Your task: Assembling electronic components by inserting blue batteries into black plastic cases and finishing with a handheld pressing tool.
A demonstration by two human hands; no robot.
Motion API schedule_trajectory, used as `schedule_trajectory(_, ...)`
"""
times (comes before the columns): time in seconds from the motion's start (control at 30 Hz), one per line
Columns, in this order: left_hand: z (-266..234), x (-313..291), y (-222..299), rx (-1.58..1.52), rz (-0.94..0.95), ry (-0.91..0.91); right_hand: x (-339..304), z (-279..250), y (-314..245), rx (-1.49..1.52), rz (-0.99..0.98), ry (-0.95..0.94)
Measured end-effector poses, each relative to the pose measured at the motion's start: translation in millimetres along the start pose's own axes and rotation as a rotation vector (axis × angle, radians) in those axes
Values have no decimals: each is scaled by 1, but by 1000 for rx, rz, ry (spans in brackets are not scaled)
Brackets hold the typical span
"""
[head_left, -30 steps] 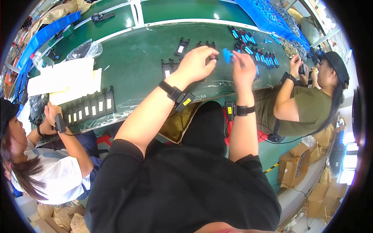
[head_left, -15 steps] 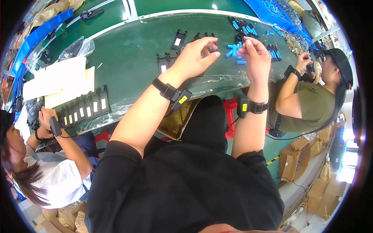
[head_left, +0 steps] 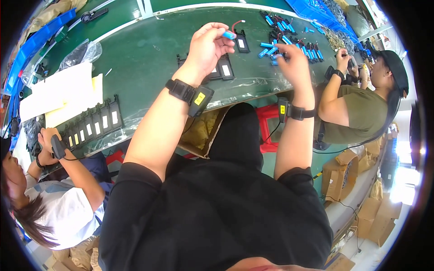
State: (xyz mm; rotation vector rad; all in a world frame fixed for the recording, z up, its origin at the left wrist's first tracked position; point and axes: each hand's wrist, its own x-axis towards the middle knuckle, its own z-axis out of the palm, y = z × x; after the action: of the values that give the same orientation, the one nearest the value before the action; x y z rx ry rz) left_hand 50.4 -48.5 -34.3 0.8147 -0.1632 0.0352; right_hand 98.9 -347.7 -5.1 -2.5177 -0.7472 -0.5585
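- Left side: on my feed I count at least seven row cases (head_left: 97, 128).
- Right hand (head_left: 294, 62): one, fingers half curled at the loose cells (head_left: 263, 53); whether they grip any, I cannot tell.
- Loose cells: at least five, blue, on the table (head_left: 144, 54).
- Left hand (head_left: 204, 47): one, raised, fingers pinching one held cell (head_left: 228, 35); one red wire (head_left: 233, 26) beside it.

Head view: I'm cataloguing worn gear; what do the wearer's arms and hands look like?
The left hand and right hand are ungloved. The black sleeves are short. Black wrist straps carry boxy black modules with yellow labels and thin dark cables.
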Motion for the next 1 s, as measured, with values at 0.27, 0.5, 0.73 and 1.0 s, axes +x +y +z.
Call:
schedule_trajectory(0.27, -6, 0, 1, 39, -6, 145, 2, 9, 4, 84, 40, 9)
schedule_trajectory(0.5, -4, 1, 1, 59, -17, 157, 1, 17, -14, 169, 199, -192)
schedule_trajectory(0.73, 4, 1, -1, -63, -25, 56, 4, 35, 18, 63, 79, 74)
schedule_trajectory(1.0, 9, -6, -7, 698, 212, -99, 10, -1, -5, 876, 217, 111)
